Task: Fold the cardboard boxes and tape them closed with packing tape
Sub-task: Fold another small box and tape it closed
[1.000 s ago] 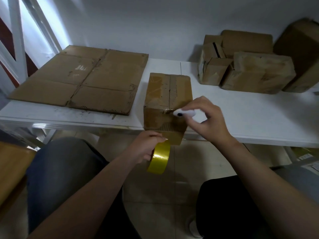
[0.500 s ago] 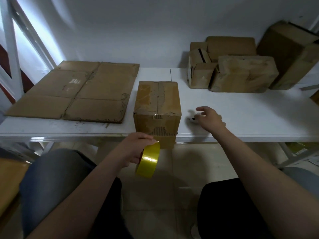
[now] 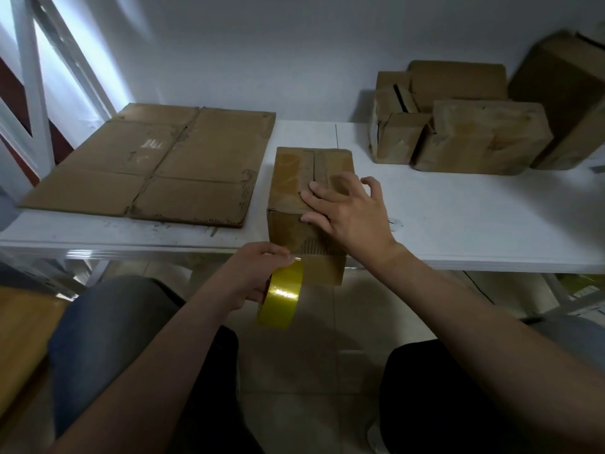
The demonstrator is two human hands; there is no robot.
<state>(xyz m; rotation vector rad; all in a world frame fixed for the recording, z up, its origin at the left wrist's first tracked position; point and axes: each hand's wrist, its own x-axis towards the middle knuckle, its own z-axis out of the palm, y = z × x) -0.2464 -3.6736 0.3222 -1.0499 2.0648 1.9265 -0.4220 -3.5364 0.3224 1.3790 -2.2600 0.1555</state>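
1 box (image 3: 294, 178), right hand (image 3: 350, 214) atop | 1 tape roll (image 3: 281, 296), left hand (image 3: 255, 273)

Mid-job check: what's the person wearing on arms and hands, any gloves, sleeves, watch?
Nothing that shows. The left hand and right hand are ungloved, with no rings or watch visible. The left forearm and right forearm are bare to the frame edge; no sleeves in view.

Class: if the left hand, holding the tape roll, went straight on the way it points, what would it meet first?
Most likely the near face of the cardboard box, just ahead of the left hand and tape roll; depth is unclear.
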